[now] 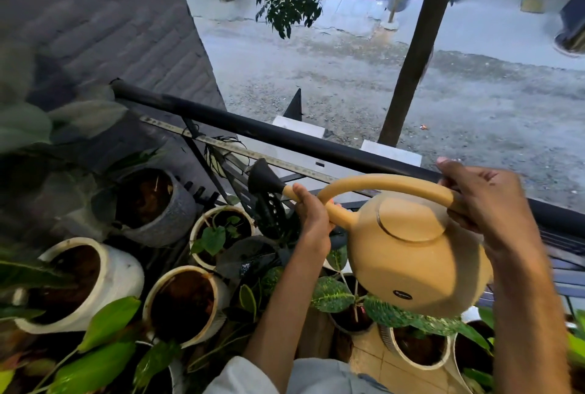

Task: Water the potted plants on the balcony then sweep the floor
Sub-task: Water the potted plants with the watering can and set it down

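Observation:
A tan watering can (411,254) hangs in front of me over the balcony pots. My right hand (484,203) grips its arched handle at the rear. My left hand (311,216) holds the spout just behind the black rose head (262,177). The rose points left, above a small white pot with green leaves (221,232). A grey speckled pot (158,207) stands further left. Two white pots with dark soil (85,279) (186,302) sit nearer me. No water stream is visible.
A black railing (285,137) runs diagonally across, with a street and a tree trunk (414,55) beyond it. A grey brick wall (110,20) rises on the left. More leafy pots (421,349) stand under the can on tan floor tiles (370,359).

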The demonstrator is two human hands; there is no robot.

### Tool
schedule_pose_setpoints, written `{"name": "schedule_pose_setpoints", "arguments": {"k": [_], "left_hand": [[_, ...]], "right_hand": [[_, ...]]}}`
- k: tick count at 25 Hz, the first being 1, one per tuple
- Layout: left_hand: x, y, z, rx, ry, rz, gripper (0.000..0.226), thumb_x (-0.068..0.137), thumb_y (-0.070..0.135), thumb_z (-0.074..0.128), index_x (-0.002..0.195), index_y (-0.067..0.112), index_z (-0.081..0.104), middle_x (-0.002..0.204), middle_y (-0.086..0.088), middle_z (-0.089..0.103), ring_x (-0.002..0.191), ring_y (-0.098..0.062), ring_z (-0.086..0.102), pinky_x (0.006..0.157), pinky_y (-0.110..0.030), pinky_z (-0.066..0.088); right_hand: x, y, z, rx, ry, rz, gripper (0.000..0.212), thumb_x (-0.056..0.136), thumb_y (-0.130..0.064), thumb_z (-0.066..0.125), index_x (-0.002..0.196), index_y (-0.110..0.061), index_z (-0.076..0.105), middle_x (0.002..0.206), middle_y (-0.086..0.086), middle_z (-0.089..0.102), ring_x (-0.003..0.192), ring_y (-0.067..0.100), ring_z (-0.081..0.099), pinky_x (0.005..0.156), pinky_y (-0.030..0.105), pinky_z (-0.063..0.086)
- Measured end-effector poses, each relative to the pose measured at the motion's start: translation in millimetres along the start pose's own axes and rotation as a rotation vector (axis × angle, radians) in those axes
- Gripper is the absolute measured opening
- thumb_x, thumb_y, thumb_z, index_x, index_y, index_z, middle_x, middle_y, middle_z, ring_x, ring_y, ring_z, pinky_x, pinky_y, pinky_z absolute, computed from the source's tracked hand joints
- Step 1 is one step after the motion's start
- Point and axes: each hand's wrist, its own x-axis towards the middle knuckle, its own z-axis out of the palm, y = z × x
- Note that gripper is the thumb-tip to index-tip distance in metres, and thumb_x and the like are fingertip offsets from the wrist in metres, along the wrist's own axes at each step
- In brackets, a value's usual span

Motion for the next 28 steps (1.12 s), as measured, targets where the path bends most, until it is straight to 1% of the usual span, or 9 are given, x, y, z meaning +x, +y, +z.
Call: {"name": "schedule_pose_setpoints", "arguments": {"k": [6,9,13,18,20,22,25,27,28], "left_hand": [[16,28,5,-0.008,-0.023,0.011,0.075,0.103,0.07,0.024,0.155,0.016,0.033,0.096,-0.009,0.066,0.097,-0.028,0.068,0.105,-0.05,0.054],[24,39,4,-0.019,-0.024,0.021,0.076,0.104,0.069,0.023,0.154,0.013,0.036,0.097,-0.01,0.064,0.102,-0.029,0.065,0.107,-0.052,0.052],[35,50,-1,0.008,-0.048,0.014,0.082,0.102,0.072,0.021,0.147,0.008,0.045,0.1,-0.01,0.064,0.096,-0.025,0.065,0.099,-0.05,0.055],[33,52,-7,-0.02,-0.018,0.052,0.081,0.102,0.072,0.02,0.152,0.011,0.039,0.104,-0.011,0.064,0.102,-0.025,0.066,0.107,-0.05,0.052],[31,47,-13,-0.047,0.01,0.068,0.083,0.101,0.073,0.021,0.157,0.014,0.036,0.106,-0.011,0.066,0.097,-0.023,0.069,0.099,-0.045,0.057],[29,42,-20,-0.058,0.039,0.066,0.081,0.102,0.072,0.022,0.152,0.012,0.041,0.1,-0.009,0.067,0.089,-0.02,0.069,0.087,-0.039,0.058],[26,30,-28,-0.106,0.066,0.045,0.082,0.102,0.072,0.025,0.148,0.008,0.047,0.096,-0.009,0.067,0.082,-0.021,0.069,0.08,-0.037,0.06],[21,20,-34,-0.136,0.097,0.035,0.084,0.101,0.072,0.026,0.148,0.007,0.048,0.102,-0.011,0.068,0.085,-0.022,0.07,0.084,-0.039,0.06],[20,15,-40,-0.137,0.109,0.034,0.084,0.101,0.073,0.026,0.149,0.008,0.047,0.108,-0.012,0.069,0.091,-0.023,0.071,0.093,-0.042,0.059]], "right_hand": [[14,-10,18,0.034,0.023,-0.049,0.044,0.094,-0.051,0.07,0.071,-0.015,0.072,0.054,0.003,0.052,0.053,0.02,0.048,0.054,0.032,0.042],[21,-14,30,0.009,0.034,-0.076,0.047,0.091,-0.058,0.07,0.07,-0.016,0.073,0.055,0.0,0.055,0.059,0.022,0.052,0.062,0.038,0.046],[31,-16,43,0.015,0.071,-0.087,0.051,0.084,-0.064,0.071,0.073,-0.015,0.075,0.047,-0.007,0.054,0.056,0.019,0.054,0.068,0.044,0.048],[36,-18,49,0.029,0.04,-0.069,0.052,0.087,-0.062,0.071,0.072,-0.012,0.075,0.047,-0.005,0.052,0.054,0.017,0.05,0.065,0.04,0.047],[37,-17,52,0.017,0.03,-0.054,0.052,0.086,-0.063,0.071,0.071,-0.014,0.075,0.052,-0.002,0.055,0.06,0.019,0.053,0.066,0.042,0.049],[38,-15,56,-0.009,0.036,-0.034,0.052,0.085,-0.064,0.071,0.07,-0.015,0.075,0.058,0.002,0.06,0.066,0.023,0.057,0.068,0.044,0.051],[36,-13,58,-0.019,0.022,-0.012,0.052,0.085,-0.063,0.071,0.067,-0.014,0.074,0.062,0.006,0.061,0.068,0.024,0.057,0.068,0.044,0.051],[33,-12,60,-0.028,0.011,-0.002,0.051,0.086,-0.061,0.071,0.065,-0.014,0.073,0.062,0.009,0.061,0.065,0.024,0.057,0.065,0.042,0.05],[31,-10,63,-0.02,0.011,0.001,0.051,0.086,-0.059,0.072,0.063,-0.013,0.073,0.06,0.009,0.06,0.062,0.024,0.055,0.064,0.04,0.049]]}}
